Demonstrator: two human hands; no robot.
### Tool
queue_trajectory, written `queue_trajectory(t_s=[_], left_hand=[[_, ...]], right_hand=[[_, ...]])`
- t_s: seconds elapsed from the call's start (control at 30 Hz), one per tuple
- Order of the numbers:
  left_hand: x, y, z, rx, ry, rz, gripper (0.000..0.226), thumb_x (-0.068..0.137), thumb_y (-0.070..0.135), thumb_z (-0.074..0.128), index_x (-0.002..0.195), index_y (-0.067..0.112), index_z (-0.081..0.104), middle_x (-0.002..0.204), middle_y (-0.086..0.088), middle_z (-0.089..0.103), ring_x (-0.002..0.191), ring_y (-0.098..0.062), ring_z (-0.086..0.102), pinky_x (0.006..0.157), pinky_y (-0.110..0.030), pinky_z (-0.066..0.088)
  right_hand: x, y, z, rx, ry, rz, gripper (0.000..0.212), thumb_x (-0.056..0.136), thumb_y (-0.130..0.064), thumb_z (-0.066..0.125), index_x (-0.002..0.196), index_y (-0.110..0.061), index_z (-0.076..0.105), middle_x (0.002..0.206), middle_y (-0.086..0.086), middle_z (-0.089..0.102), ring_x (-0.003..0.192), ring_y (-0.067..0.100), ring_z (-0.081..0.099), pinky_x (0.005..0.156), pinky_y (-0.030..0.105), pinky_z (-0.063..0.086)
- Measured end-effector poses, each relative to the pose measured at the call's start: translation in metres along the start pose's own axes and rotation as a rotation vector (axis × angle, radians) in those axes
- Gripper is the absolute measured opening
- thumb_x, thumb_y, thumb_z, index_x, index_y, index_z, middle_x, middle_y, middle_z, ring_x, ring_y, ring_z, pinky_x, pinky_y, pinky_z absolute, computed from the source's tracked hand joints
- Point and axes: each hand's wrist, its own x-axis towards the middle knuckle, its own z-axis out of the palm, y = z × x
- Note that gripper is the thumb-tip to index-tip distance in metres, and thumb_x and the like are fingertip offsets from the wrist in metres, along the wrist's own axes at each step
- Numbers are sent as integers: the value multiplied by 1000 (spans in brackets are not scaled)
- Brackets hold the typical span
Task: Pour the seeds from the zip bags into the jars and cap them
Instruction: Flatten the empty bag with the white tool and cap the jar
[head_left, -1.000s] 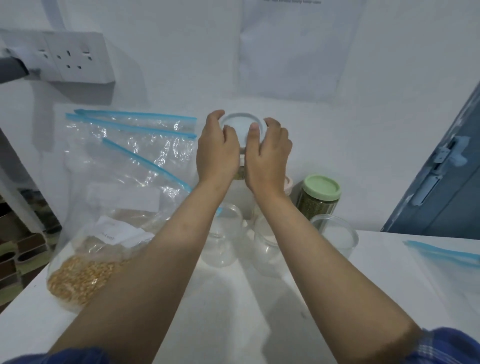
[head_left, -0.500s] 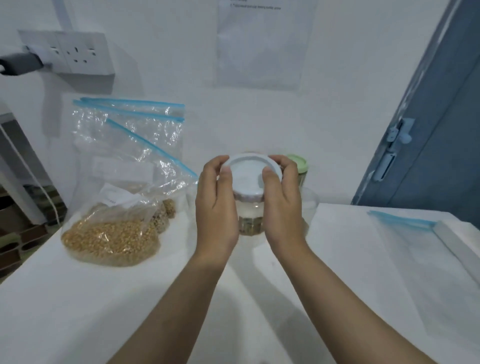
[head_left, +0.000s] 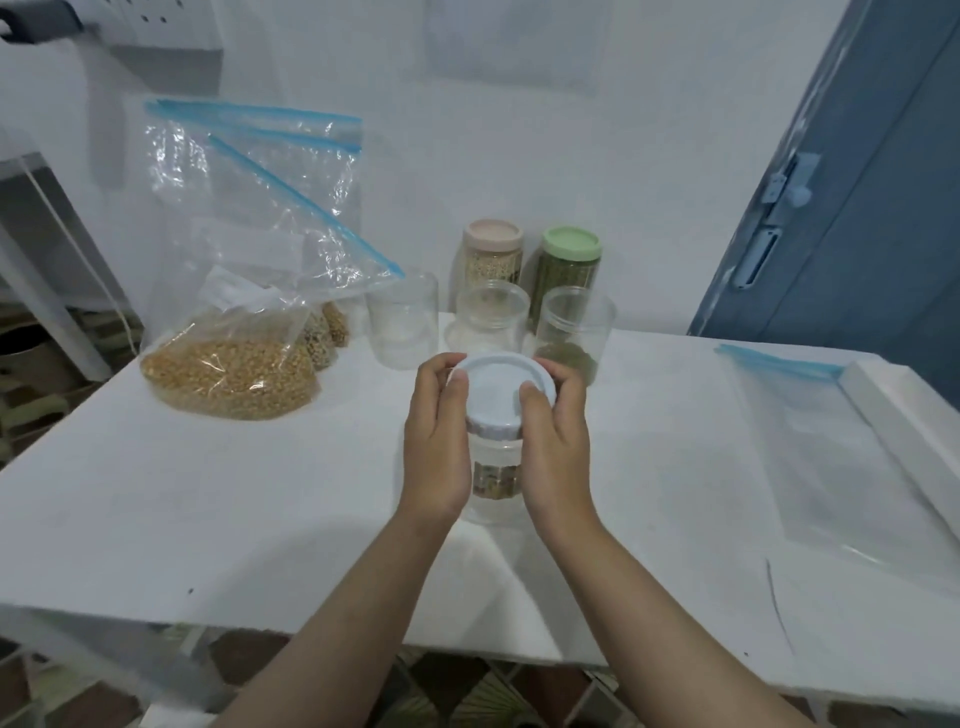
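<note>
white-lidded jar (head_left: 493, 467) between both hands (head_left: 498, 441)

A plain home room; white table (head_left: 208, 493) against a bare wall (head_left: 597, 130); blue door (head_left: 857, 234) beside it.

My only view: head camera, wide-angle, looking forward and down over worktop (head_left: 208, 493), close above hands (head_left: 436, 441); wall (head_left: 519, 130) behind, door (head_left: 857, 208) at right edge.
</note>
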Motion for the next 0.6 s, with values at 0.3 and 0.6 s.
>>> queue_trajectory(t_s=[0.3,0.6], left_hand=[[3,-12,9,-147,46,-10,47,104,46,22,107,27,64,101,8,72,98,-5,67,80,-15,49],[12,-23,9,-201,6,-11,63,94,65,22,110,21,65,109,-5,72,108,-19,66,94,-33,52]], right_hand=[[5,0,-8,39,7,6,29,89,-23,53,115,-27,63,108,-12,68,97,-2,63,80,13,50],[5,6,-19,-18,-169,-47,52,98,-54,32,146,-36,34,113,-48,51,112,-22,48,94,7,41]])
